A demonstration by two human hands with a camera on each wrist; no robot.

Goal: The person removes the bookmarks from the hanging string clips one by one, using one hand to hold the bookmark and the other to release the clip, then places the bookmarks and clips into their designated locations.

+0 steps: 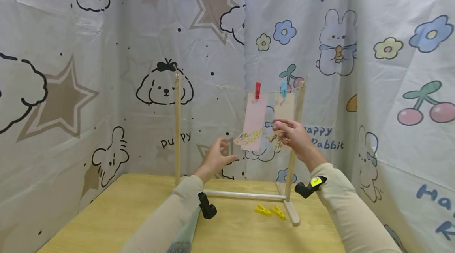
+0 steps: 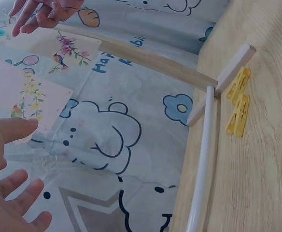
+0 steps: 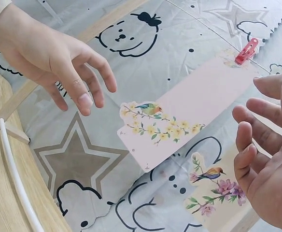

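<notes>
A pink card [image 1: 254,120] with yellow blossoms and a bird hangs from a string by a red clothespin [image 1: 257,90]. To its right a cream card [image 1: 285,106], with pink flowers and a bird, hangs from a blue clothespin [image 1: 283,88]. My left hand [image 1: 217,155] is left of the pink card's lower end, its fingers spread and holding nothing. Over the lower part of the cream card in the head view is my right hand [image 1: 296,139]. In the right wrist view its fingers [image 3: 264,140] are loosely bent, with nothing between them.
The string runs between two wooden posts, left post [image 1: 177,130] and right post [image 1: 298,126], joined low down by a white rod [image 1: 245,195]. Two yellow clothespins [image 1: 262,210] lie on the wooden table [image 1: 227,229] by the right foot. A printed curtain [image 1: 213,59] surrounds the table.
</notes>
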